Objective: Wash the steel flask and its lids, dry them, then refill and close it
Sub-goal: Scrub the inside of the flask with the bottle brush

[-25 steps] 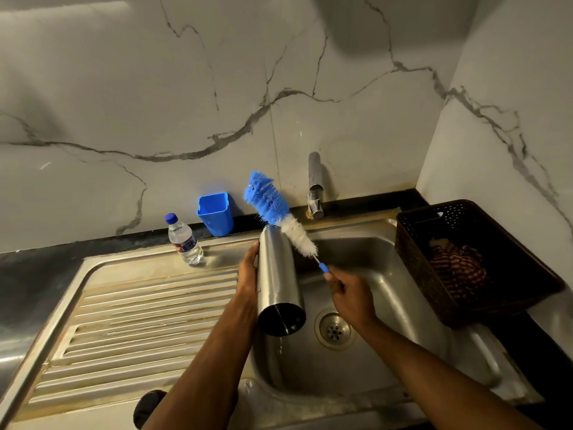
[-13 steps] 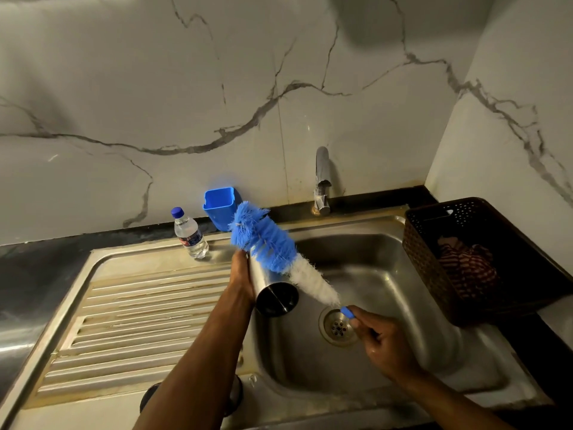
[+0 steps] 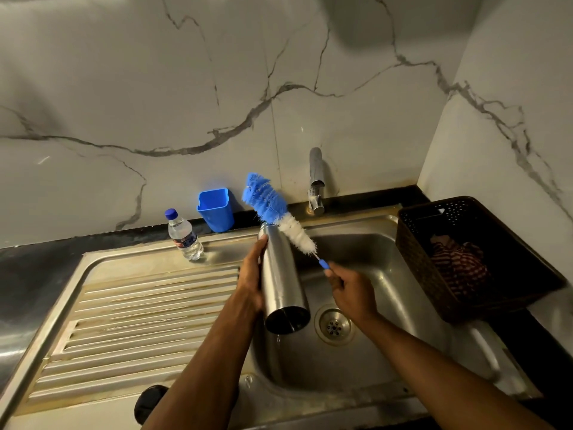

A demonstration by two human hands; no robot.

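The left hand (image 3: 252, 282) grips the flask (image 3: 283, 280) over the sink (image 3: 387, 293), fingers curled round its side, base tilted toward the camera near the drain (image 3: 334, 325). The right hand (image 3: 350, 291) pinches the brush (image 3: 276, 212) handle; its bristles lie against the flask's far end. Open basin lies right of the hands, up to the basket (image 3: 412, 268) at the rim. A bottle (image 3: 185, 235) and cup (image 3: 216, 209) stand by the wall.
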